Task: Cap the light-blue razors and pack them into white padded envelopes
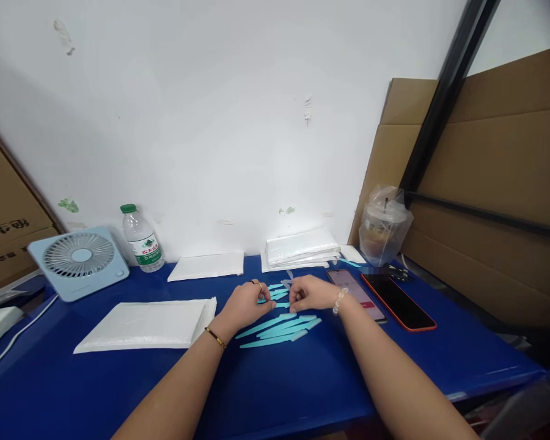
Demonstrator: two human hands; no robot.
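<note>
Both hands meet over a group of slim turquoise eyebrow razors near the middle of the blue table (275, 379). My left hand (247, 302) pinches one eyebrow razor (281, 305) between thumb and fingertips. At the other end of this razor, my right hand (312, 293) has its fingers closed in a pinch; whether it grips the tip or a small cover there is hidden. Several more razors (279, 330) lie side by side just in front of the hands. Behind the fingers are further razors (277, 286) and a small translucent piece (286, 281).
A white padded envelope (142, 324) lies on the left, another envelope (206, 266) behind it. Stacked envelopes (300, 245) sit by the wall. Two phones (357, 293) (398, 302) and a bagged drink cup (385, 226) are right; a blue fan (80, 260) and water bottle (142, 238) left.
</note>
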